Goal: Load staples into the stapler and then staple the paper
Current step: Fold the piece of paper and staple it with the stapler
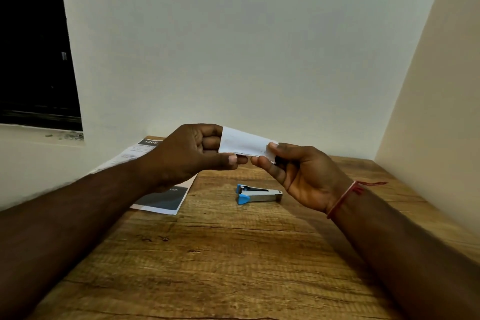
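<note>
Both hands — left hand [192,156], right hand [304,176] — pinch a small white paper slip [244,144] above the blue-and-silver metal stapler [257,194] on the wooden table [220,254].

A wooden tabletop [220,254] is carrying a stapler [258,194] lying mid-surface and, seemingly, printed sheets [166,200] overhanging its left edge.

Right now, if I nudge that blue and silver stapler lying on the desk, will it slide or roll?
The stapler would probably slide rather than roll: it looks long and flat-sided, resting on the wooden table. Its metal body suggests it is fairly heavy for its size and stiff. The blue plastic ends may grip slightly, so it could pivot when pushed off-centre.
</note>
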